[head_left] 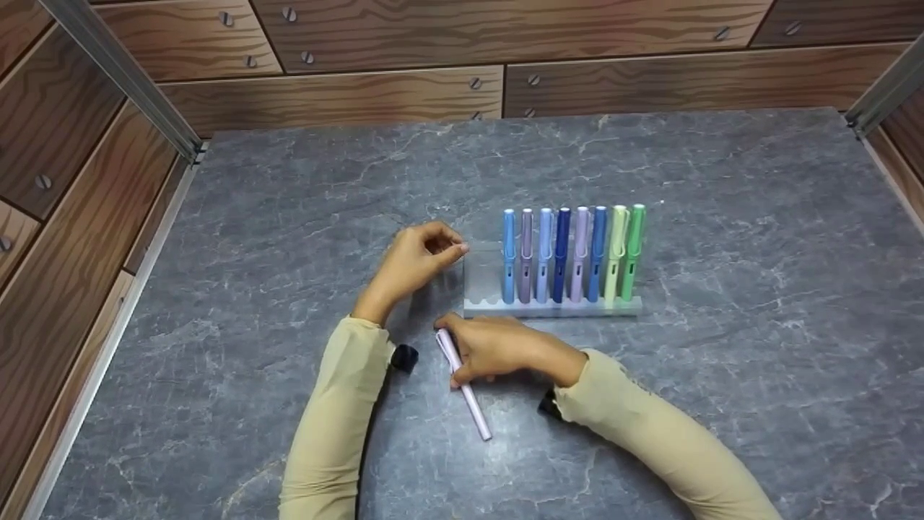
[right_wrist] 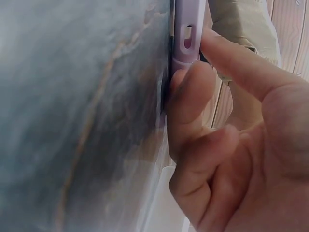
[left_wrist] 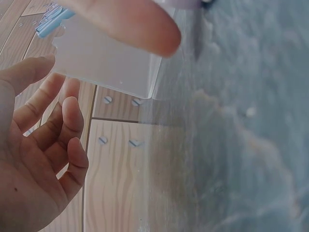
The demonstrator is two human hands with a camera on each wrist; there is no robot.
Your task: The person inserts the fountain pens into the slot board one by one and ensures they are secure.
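Note:
In the head view a clear pen stand (head_left: pixel 484 278) holds a row of several upright pens in blue, purple, yellow-green and green. My left hand (head_left: pixel 413 263) pinches the stand's upper left corner between thumb and fingertips. The left wrist view shows the stand's clear plate (left_wrist: pixel 108 60) at the thumb of this hand (left_wrist: pixel 38 140). In front of the stand, my right hand (head_left: pixel 498 347) holds a pale lilac pen (head_left: pixel 473 404) between thumb and fingers, low along the tabletop. Part of the pen (right_wrist: pixel 189 29) also appears above the right hand (right_wrist: pixel 241 140) in the right wrist view.
A grey marbled tabletop (head_left: pixel 289 202) lies under everything. Wood-patterned panels (head_left: pixel 390 43) stand behind and to the left, with metal posts (head_left: pixel 130 79) at the corners. A black wrist device (head_left: pixel 404 358) sits by the left sleeve.

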